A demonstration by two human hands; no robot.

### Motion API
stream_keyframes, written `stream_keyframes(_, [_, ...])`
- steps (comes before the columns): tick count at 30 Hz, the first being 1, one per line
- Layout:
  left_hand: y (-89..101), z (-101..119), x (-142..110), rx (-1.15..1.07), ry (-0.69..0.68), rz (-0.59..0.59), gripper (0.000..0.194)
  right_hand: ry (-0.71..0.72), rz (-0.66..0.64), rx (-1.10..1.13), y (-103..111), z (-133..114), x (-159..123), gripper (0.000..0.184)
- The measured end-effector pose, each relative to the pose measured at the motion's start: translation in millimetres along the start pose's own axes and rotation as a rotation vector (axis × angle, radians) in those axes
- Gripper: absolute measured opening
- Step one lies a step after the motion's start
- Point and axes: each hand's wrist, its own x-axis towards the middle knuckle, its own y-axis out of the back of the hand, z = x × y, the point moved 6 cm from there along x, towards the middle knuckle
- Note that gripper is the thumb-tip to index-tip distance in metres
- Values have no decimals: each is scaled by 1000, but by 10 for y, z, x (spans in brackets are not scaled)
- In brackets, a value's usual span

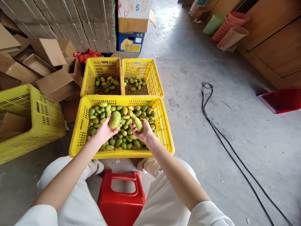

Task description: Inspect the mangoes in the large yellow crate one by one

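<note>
Left hand [104,130]: fingers wrapped round a plump green mango [115,120], looks snug
Right hand [144,130]: fingers curled on a slimmer yellow-green mango [137,124], same deal
Where they are: both held up over the big front crate [122,153], loaded with smaller fruit [124,146]
Mango feel: prob light, pretty firm, smooth skin so maybe slippery, could bruise if squeezed
Best hold: cup the fat middle imo, no fingertip digging
</note>
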Motion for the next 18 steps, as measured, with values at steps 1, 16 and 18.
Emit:
stream_keyframes(1, [-5, 6, -6, -6, -4, -1, 27, -11, -4, -1, 2, 3, 2, 6])
stream_keyframes(16, [24, 34, 4, 17, -94, -81, 36, 338, 49, -72, -110, -98, -64, 24])
stream_keyframes(18, [35, 40, 5, -6, -111, -66, 35, 329, 53, -55, -134, -97, -93, 19])
